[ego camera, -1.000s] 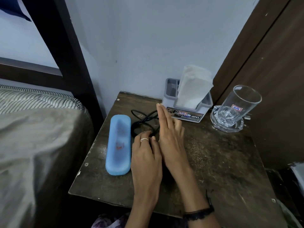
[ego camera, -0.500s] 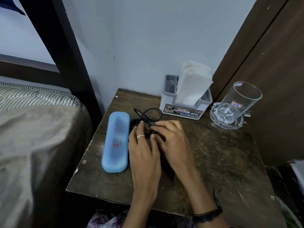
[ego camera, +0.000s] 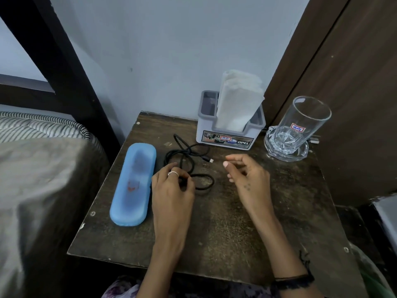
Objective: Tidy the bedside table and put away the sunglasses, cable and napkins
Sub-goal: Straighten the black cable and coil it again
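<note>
Fingers [ego camera: 182,179] of the left hand [ego camera: 171,196] pinch a loop of the tangled black cable [ego camera: 189,160], which lies on the worn dark wooden bedside table [ego camera: 225,233] just right of the long blue plastic case [ego camera: 133,183]. The right hand [ego camera: 249,181] hovers near, its fingers loosely curled and holding nothing. Behind stand white napkins [ego camera: 238,102] in a grey holder [ego camera: 229,136], then a clear glass [ego camera: 300,125].

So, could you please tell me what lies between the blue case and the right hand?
In the head view, the tangled black cable and the left hand pinching it lie there.
</note>
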